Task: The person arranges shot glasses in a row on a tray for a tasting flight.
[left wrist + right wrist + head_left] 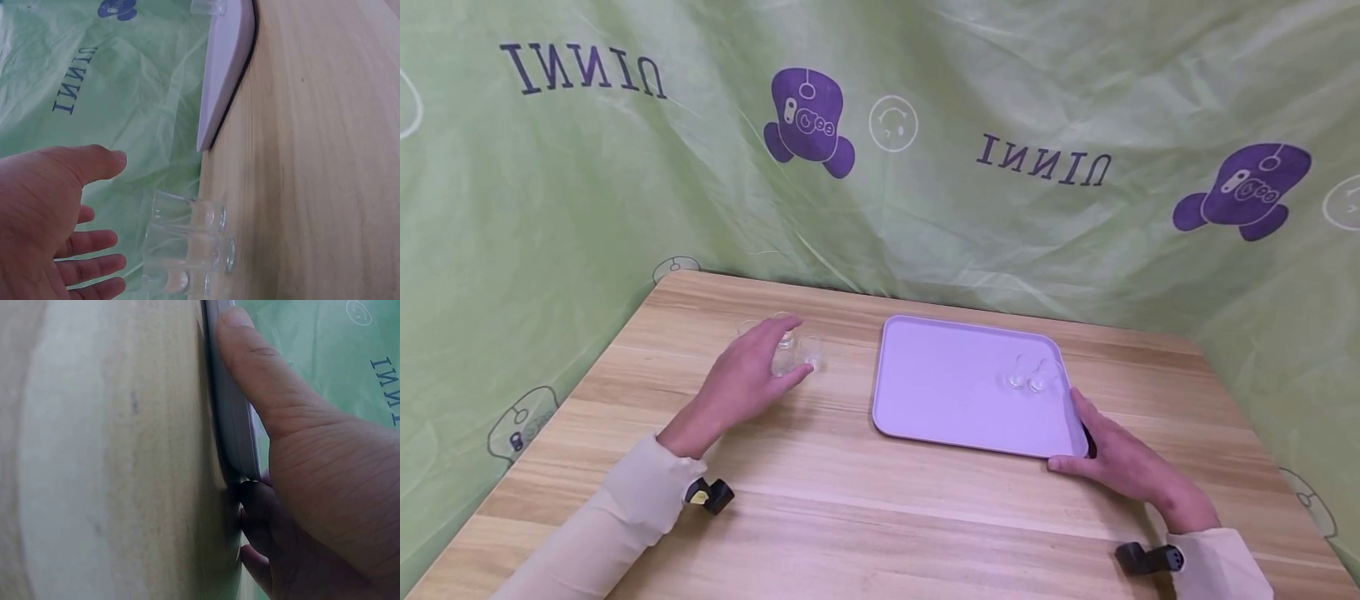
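My left hand (741,379) hovers beside a cluster of several small clear glasses (811,355) on the left of the table, thumb apart from the fingers. In the left wrist view, a gap shows between its fingertips and the upright glasses (187,247). A lilac tray (947,383) lies right of the table's middle, with two small clear glasses (1036,380) near its right side. My right hand (1123,462) grips the tray's near right corner. Its thumb lies along the front edge, and the fingers bend at the side in the right wrist view.
The wooden table (850,517) carries the tray and the glasses. A green curtain (715,183) printed with purple figures hangs behind the table and along its sides. Wrist cameras are strapped at both light sleeves (625,500).
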